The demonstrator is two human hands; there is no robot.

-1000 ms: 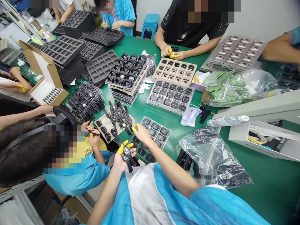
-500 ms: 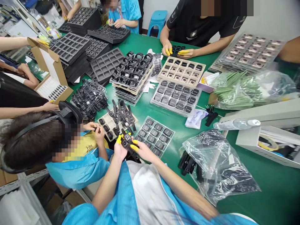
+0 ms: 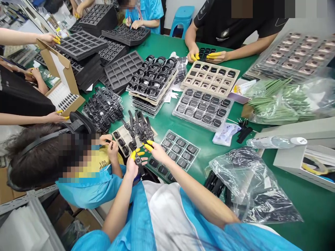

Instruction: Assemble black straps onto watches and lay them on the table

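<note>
My left hand, with yellow finger covers, holds a black smartwatch with its dark strap hanging below the palm. My right hand reaches just above and right of it, its yellow-covered fingers stretched out toward the near end of a watch pile. Whether those fingertips touch a strap I cannot tell. That pile of black watches lies across a beige tray, which has a few watch bodies in its left slots. Close to my right forearm is a clear tray of square black pieces.
A co-worker sits close on my left. Stacked watch trays, a heap of watches and black foam trays stand beyond. A plastic bag, a bottle and a grey box lie right. Other people work around the green table.
My right hand has come off the watch I was holding with both hands and moved up toward the pile. The watch stays in my left hand. The view has shifted slightly.
</note>
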